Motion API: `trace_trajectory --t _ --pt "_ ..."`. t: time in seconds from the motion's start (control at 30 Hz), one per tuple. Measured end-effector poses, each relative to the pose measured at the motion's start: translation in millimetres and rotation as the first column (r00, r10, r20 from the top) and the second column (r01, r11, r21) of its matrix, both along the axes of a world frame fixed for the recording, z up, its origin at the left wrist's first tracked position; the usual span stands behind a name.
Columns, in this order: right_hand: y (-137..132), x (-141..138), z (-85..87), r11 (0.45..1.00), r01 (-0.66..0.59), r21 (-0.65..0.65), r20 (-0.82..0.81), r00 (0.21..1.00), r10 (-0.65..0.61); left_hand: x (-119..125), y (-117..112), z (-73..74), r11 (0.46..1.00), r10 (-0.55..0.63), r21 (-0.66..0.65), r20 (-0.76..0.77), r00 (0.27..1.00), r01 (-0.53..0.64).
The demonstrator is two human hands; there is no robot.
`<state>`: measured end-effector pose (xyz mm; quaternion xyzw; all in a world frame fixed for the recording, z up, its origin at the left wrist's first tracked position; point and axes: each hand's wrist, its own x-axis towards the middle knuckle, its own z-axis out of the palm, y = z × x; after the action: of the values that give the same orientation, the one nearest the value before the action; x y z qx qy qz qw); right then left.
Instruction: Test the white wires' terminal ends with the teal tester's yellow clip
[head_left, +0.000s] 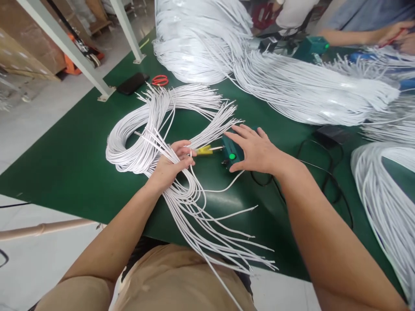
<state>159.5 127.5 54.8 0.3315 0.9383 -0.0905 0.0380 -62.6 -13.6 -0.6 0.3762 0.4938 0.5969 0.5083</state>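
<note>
My left hand (pixel 171 166) is closed around a bundle of thin white cables (pixel 191 203) that runs from a coiled loop (pixel 129 142) on the green table down past the front edge. My right hand (pixel 256 149) lies open, fingers spread, on a small green box with a lit green button (pixel 232 156). A yellow-handled probe (pixel 207 150) sticks out of the box toward my left fingers. One loose white cable (pixel 223 188) curves between my hands.
Large heaps of white cables (pixel 292 82) cover the far and right side of the green table (pixel 65 164). Red scissors (pixel 160 80) and a black phone (pixel 132 83) lie at the far left. A black cord (pixel 327 172) loops right. Another person's arm (pixel 363 34) works far right.
</note>
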Motion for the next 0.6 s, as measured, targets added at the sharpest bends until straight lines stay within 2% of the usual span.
trace_trajectory --t 0.13,0.23,0.3,0.37,0.43,0.5,0.6 --pt "1 6 4.2 1.000 -0.005 0.020 0.030 1.000 0.005 15 -1 7.8 0.985 -0.142 -0.093 0.044 0.989 0.145" --pt "-16 1 15.4 0.996 0.056 0.072 -0.029 0.998 -0.054 29 -3 11.4 0.955 -0.217 -0.197 0.055 0.975 0.224" --pt "-38 -4 21.7 0.989 0.086 0.117 -0.188 0.980 -0.063 36 -5 12.2 0.948 -0.190 -0.248 0.059 0.980 0.198" --pt "-63 -11 20.5 0.993 0.064 0.102 -0.337 0.941 -0.026 41 -8 12.4 0.955 -0.115 -0.270 0.048 0.992 0.124" --pt "-88 -17 10.1 0.994 -0.089 0.056 -0.323 0.941 0.102 41 -13 12.8 0.963 -0.044 -0.264 0.017 0.999 0.047" --pt "-106 -21 -4.5 0.983 -0.181 0.041 -0.231 0.955 0.185 36 -18 14.8 0.968 -0.001 -0.250 -0.020 1.000 -0.004" --pt "-126 -21 -19.6 0.979 -0.181 0.099 -0.152 0.969 0.194 24 -26 20.8 0.966 0.044 -0.252 -0.052 0.998 -0.055"
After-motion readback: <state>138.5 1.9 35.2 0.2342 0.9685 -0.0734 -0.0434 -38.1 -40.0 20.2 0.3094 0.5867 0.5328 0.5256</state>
